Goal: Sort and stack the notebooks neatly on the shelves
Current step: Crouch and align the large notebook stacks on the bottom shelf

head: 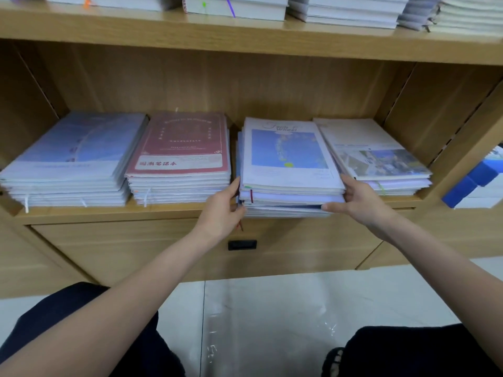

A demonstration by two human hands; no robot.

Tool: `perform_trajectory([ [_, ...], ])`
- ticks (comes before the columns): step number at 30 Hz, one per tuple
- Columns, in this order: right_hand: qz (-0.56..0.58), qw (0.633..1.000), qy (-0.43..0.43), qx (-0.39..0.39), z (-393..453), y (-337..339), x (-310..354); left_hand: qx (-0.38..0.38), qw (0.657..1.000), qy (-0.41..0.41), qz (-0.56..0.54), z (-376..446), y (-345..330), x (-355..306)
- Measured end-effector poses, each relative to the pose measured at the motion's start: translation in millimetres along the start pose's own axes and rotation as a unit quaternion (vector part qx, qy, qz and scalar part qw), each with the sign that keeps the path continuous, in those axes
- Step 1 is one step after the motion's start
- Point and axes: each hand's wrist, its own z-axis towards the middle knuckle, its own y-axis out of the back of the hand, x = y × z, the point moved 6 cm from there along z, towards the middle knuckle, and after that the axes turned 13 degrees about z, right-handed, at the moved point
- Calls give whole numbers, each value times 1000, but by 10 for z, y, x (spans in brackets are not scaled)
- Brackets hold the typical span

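Notebooks lie in four stacks along the lower shelf (109, 213) of a wooden bookcase. Farthest left is the pale blue stack (73, 159), its covers wrapped in clear film and white ribbon markers hanging from its front edge. Just beside it, touching or nearly so, sits the red stack (179, 156), topped by a red cover with a white label strip.

Next comes the left hand (221, 210), pressed against the near left corner of the third stack (288, 164); its thumb runs up the stack's left side, and the fingers are hidden behind the hand, so how they lie cannot be told. This stack has a white cover with a blue picture on top, overhangs the shelf's front edge, and is skewed, its lower books not lined up with the upper ones. The right hand (359, 202) grips its near right corner, thumb along the front edge and fingers curled against the side.

Touching that stack on the right is the photo stack (373, 153), turned slightly askew. Above, the upper shelf (245, 36) carries more piled books (236, 8). At far right, blue boxes (473, 183) show in the next compartment.
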Motion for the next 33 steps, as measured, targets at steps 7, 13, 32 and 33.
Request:
perform_trajectory([
  [7,35,999,-18,-10,3,54,51,-30,998,4,53,64,24,-17],
  [13,23,998,-17,-48,24,82,53,-41,997,6,62,95,36,11],
  [32,-51,996,21,-70,131,22,75,-87,996,-4,12,176,177,-40],
  [33,-38,996,17,-73,133,26,62,-90,996,-2,9,179,177,-40],
])
